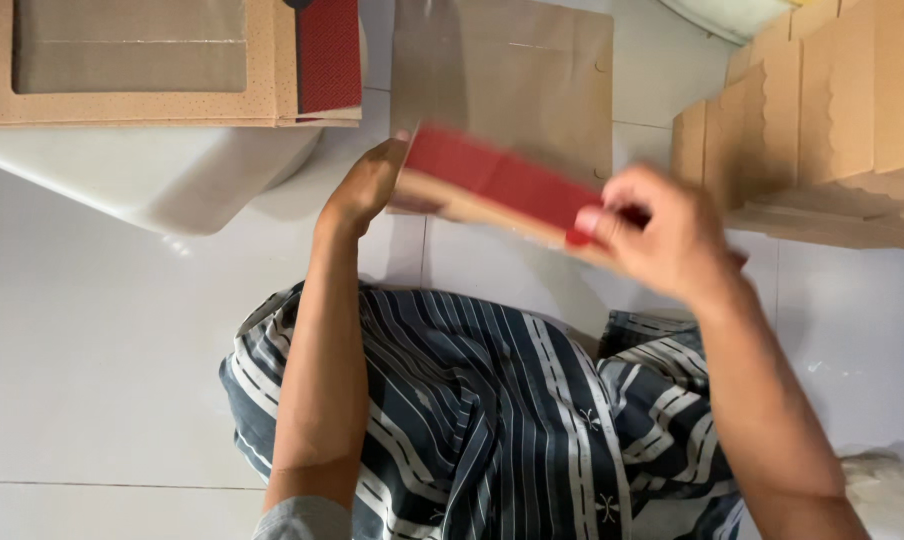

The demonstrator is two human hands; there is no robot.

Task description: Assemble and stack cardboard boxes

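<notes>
A flat cardboard piece (492,180), red on one face and brown along its edge, is held tilted above the white tiled floor. My left hand (367,190) grips its left end. My right hand (662,235) pinches its right end, and both look blurred. Just beyond it a flat brown cardboard sheet (532,70) lies on the floor. My lap in dark striped cloth (492,410) fills the bottom centre.
A brown window box with a red side (152,110) rests on a white plastic object (172,180) at top left. A stack of folded brown cardboard pieces with scalloped edges (832,130) stands at the right. White floor tiles (92,350) surround me.
</notes>
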